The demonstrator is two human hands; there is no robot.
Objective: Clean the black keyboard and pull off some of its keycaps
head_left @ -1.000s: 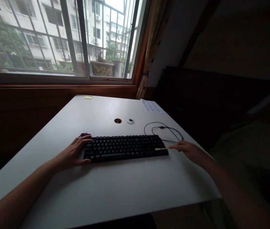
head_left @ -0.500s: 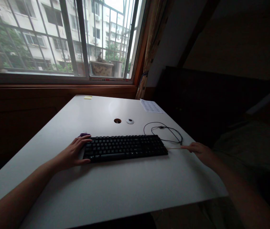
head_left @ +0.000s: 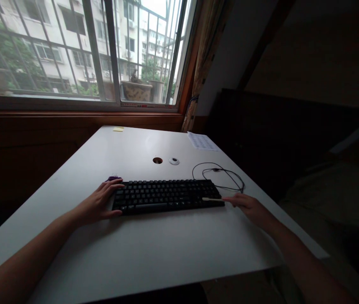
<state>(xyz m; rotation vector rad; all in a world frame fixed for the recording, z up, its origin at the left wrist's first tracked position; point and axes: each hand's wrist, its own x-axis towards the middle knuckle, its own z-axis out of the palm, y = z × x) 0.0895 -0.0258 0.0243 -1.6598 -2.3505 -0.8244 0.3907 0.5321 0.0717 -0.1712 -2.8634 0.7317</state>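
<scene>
A black keyboard [head_left: 167,196] lies flat on the white table. My left hand [head_left: 99,202] grips its left end, with the thumb at the front corner and the fingers over the back corner. In my right hand [head_left: 246,204] is a slim, pale toothbrush [head_left: 213,199], its handle partly hidden by the fingers. The brush's head is over the number keys at the keyboard's right end; whether it touches them I cannot tell. Just behind my left fingers shows a small purple object [head_left: 112,178], mostly covered.
A looped black cable [head_left: 230,172] lies behind the keyboard's right end. Farther back are a round hole [head_left: 157,161] in the white table [head_left: 154,249], its white cover [head_left: 174,161], a printed sheet [head_left: 203,142] and yellow sticky notes [head_left: 118,129]. A barred window stands beyond.
My right hand has moved left with the toothbrush, from beside the keyboard's right edge to over the number keys. My left hand keeps its place on the keyboard.
</scene>
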